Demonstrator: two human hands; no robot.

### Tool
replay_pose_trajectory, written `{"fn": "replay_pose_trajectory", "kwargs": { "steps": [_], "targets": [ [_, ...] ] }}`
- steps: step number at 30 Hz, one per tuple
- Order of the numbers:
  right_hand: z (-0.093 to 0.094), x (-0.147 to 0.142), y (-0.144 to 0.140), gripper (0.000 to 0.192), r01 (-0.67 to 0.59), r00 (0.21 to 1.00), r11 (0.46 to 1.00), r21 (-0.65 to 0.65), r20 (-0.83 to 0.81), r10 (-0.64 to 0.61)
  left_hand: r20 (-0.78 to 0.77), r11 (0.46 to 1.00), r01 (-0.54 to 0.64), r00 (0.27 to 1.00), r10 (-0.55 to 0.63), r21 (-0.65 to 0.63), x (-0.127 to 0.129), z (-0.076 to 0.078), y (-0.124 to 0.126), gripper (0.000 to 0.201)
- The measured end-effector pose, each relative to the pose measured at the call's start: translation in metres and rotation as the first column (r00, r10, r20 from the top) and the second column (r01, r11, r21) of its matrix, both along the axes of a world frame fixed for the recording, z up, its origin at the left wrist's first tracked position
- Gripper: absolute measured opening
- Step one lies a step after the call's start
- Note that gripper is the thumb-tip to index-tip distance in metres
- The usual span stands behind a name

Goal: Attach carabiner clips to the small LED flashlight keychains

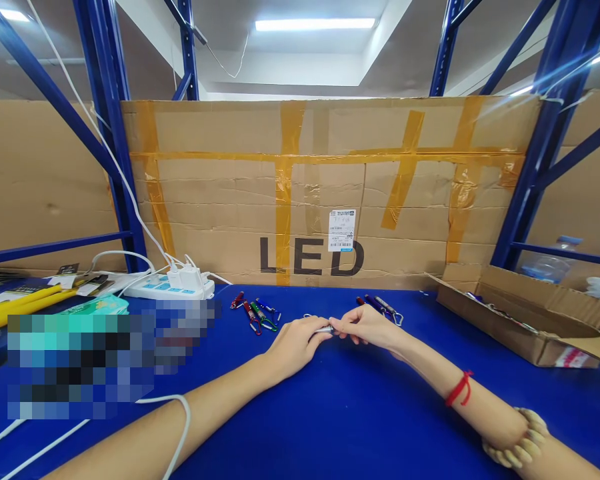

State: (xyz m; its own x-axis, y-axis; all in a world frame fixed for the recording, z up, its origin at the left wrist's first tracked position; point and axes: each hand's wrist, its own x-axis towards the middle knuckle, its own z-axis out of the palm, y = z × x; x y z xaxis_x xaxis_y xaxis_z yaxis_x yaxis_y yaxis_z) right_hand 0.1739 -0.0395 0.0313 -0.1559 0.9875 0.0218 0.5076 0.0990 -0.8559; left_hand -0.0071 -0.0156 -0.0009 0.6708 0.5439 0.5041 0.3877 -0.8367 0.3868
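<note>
The blue table (pixel 350 420) bears an open cardboard box (pixel 517 339) holding small, indistinct pieces; at centre, the left hand (pixel 296 345) and right hand (pixel 367 325) pinch a slim silver piece (pixel 325 329) between them, its long axis running crosswise, dark end toward the right hand

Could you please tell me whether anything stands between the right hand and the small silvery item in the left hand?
Nothing visible does: the right hand pinches one end of the small silvery item while the left hand holds the other. The green item lies beyond the left hand, out of the way.
</note>
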Motion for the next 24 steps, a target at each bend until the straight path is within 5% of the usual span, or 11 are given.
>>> {"fn": "replay_pose_trajectory", "kwargs": {
  "steps": [11, 18, 24],
  "targets": [
    [-0.005, -0.001, 0.002, 0.054, -0.002, 0.996, 0.999, -0.038, -0.087, -0.001, 0.122, 0.99, 0.049, 0.992, -0.032, -0.135, 0.002, -0.003, 0.0, 0.023],
    [-0.011, -0.003, 0.003, 0.054, 0.015, 0.996, 0.998, -0.053, -0.088, -0.019, 0.162, 0.993, 0.065, 0.986, -0.048, -0.099, 0.0, -0.004, 0.0, 0.021],
    [-0.015, -0.009, 0.008, 0.049, 0.109, 0.993, 0.979, 0.172, -0.069, -0.099, 0.131, 0.998, -0.002, 0.991, 0.01, -0.066, 0.004, -0.003, 0.003, 0.02]
  ]
}}
